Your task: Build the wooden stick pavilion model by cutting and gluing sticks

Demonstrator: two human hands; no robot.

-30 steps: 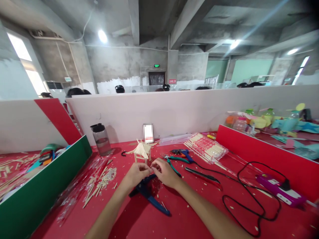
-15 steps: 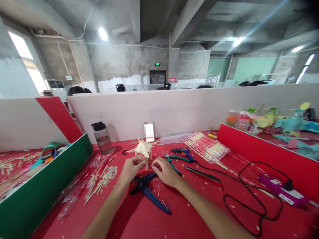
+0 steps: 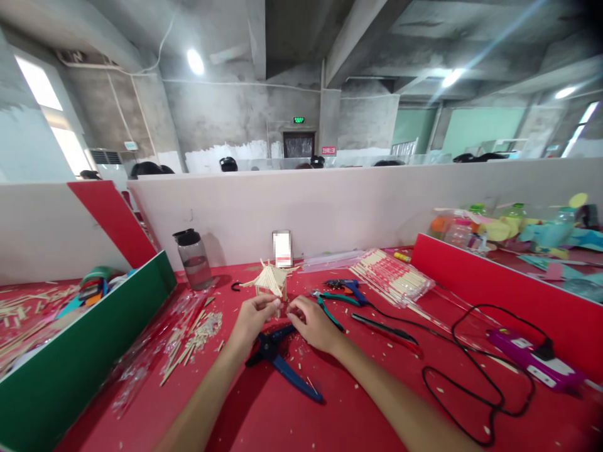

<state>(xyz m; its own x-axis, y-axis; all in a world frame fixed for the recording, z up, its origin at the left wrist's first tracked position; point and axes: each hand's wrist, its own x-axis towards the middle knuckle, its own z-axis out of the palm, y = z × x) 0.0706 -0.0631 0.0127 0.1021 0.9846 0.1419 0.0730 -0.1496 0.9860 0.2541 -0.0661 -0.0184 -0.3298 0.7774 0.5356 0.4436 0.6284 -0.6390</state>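
Note:
A small pavilion model (image 3: 269, 278) built of pale wooden sticks stands upright on the red table, with a sloping roof and thin posts. My left hand (image 3: 255, 316) has its thumb and fingers closed at the front post, covering part of it. Just right of that post, my right hand (image 3: 309, 321) is pinched; anything between its fingertips is too small to make out. Blue-handled cutters (image 3: 287, 370) lie right below both hands. Pliers with green handles (image 3: 330, 311) rest beyond my right hand, close to a blue glue gun (image 3: 351, 290).
Cut stick pieces (image 3: 205, 333) and plastic wrap lie left, near a water bottle (image 3: 192, 260) and green divider (image 3: 94, 351). A phone (image 3: 282, 248) leans at the back. Right are packed sticks (image 3: 391, 276), a utility knife (image 3: 386, 333), a black cable and a purple power strip (image 3: 537, 361).
My left fingertips have shifted slightly right and now cover the front post. My right hand has barely moved. The pavilion and tools stay put.

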